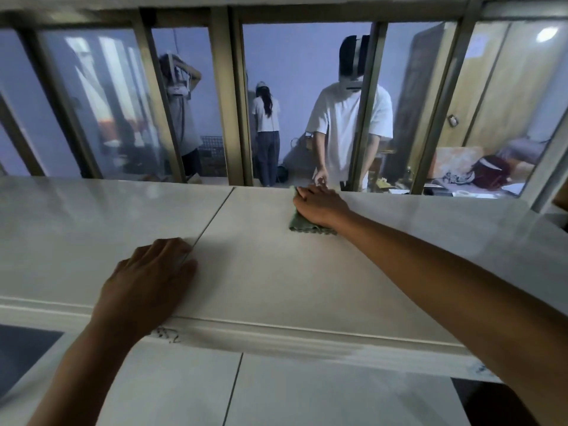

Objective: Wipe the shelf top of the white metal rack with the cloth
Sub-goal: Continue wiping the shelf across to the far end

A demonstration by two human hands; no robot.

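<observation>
The white shelf top [307, 272] of the rack spreads across the middle of the view, with a thin seam running diagonally through it. My right hand [321, 207] reaches to the shelf's far edge and presses flat on a green cloth [302, 226], most of which lies hidden under the palm. My left hand [150, 281] rests palm down near the front edge, just left of the seam, fingers slightly curled and holding nothing.
A row of glass windows with metal frames [233, 103] stands right behind the shelf's far edge. Reflected in the glass are three people and a cluttered room. A lower white surface [307, 392] lies below the front lip [276, 333].
</observation>
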